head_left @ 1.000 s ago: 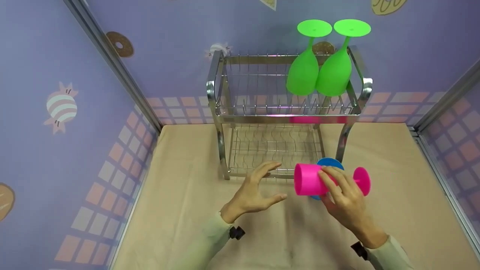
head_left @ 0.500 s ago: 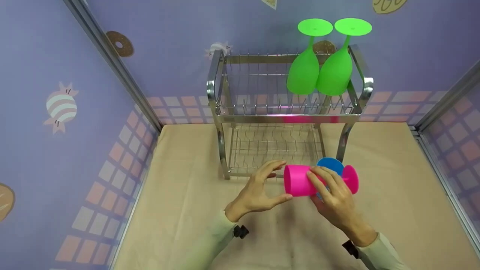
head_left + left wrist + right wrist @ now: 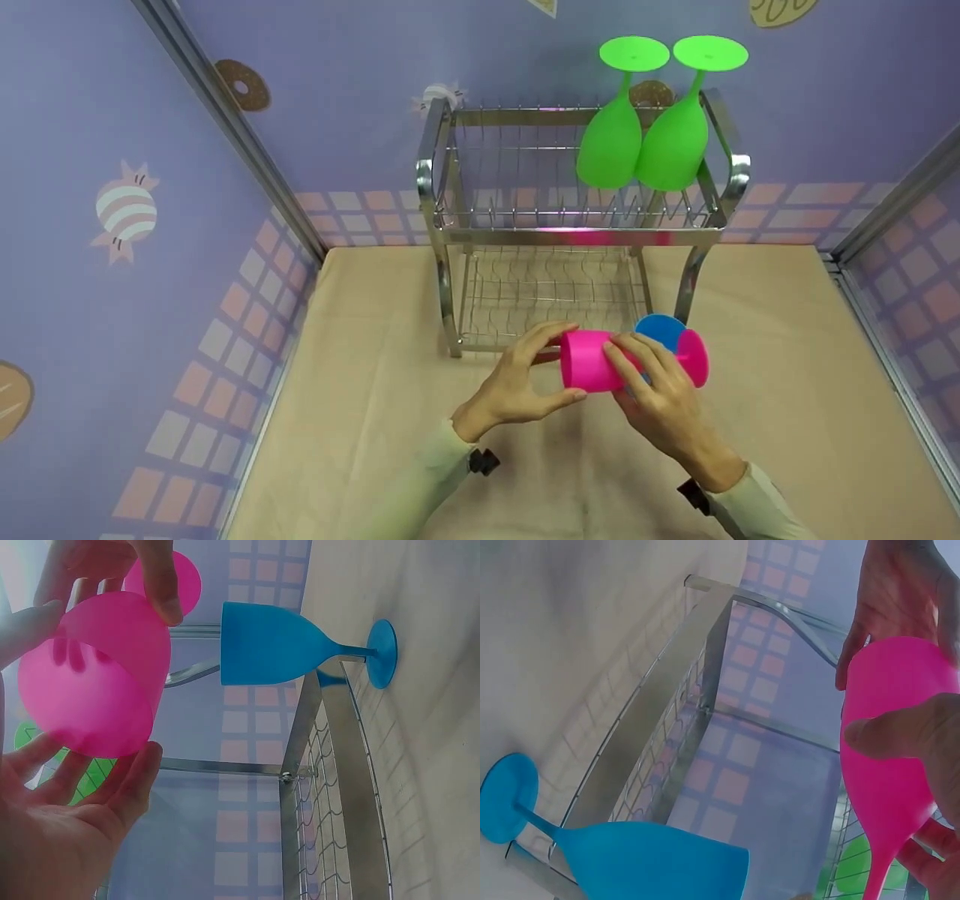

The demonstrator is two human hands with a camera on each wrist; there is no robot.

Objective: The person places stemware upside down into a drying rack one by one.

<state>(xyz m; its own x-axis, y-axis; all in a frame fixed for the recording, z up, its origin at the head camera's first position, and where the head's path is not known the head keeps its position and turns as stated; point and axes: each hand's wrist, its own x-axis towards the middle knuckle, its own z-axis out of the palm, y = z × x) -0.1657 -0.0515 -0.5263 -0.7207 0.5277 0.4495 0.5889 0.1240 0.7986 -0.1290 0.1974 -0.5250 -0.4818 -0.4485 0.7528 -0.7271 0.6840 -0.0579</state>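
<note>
Fingers of the right hand pinched the pink glass by its bowl, thumb on one side and fingertips on the other; the glass lay sideways in the air above the table, in front of the rack, its mouth towards the left hand and its foot to the right; the left fingers and thumb curved wide about the rim, though whether they gripped it I could not tell; the step in hand looked like passing or turning the glass between the hands; the next move seemed to call for a sure left hold before the right let go; two green glasses leaned mouth down in the upper tier, and a blue glass stood upright on the table by the rack.
</note>
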